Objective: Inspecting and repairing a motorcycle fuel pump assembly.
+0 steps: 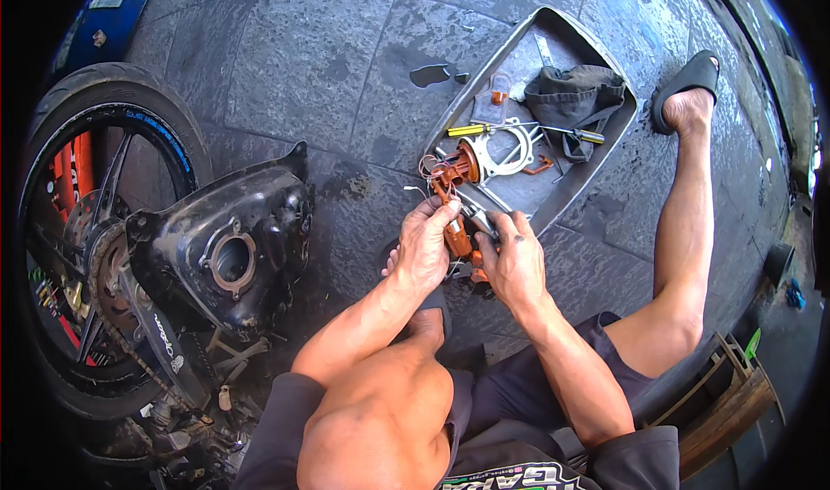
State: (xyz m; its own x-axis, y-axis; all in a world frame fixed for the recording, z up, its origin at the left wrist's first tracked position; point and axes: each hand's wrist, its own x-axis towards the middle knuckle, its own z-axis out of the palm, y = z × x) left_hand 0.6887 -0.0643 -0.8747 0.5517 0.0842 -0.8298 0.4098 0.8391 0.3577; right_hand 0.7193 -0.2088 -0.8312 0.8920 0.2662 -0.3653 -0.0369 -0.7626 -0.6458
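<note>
The person wears dark grey shorts (519, 386), a dark shirt hem with pale lettering (519, 477), and a black rubber slide sandal (689, 76); forearms bare.

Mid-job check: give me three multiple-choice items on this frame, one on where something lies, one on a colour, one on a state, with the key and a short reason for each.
1. Where does the dark grey cloth lie?
A. In the metal tray
B. On the motorcycle wheel
C. Over the person's knee

2. What colour is the plastic part held between the two hands?
A. Blue
B. Orange-brown
C. White

3. What state is the round opening of the black fuel tank in?
A. Closed by a cap
B. Covered with the cloth
C. Open, nothing fitted in it

Key: 1 A, the cloth sits at the tray's far end beside the screwdrivers. 2 B, the piece between the left hand and right hand is orange-brown. 3 C, the ringed hole shows bare and dark inside.
</note>
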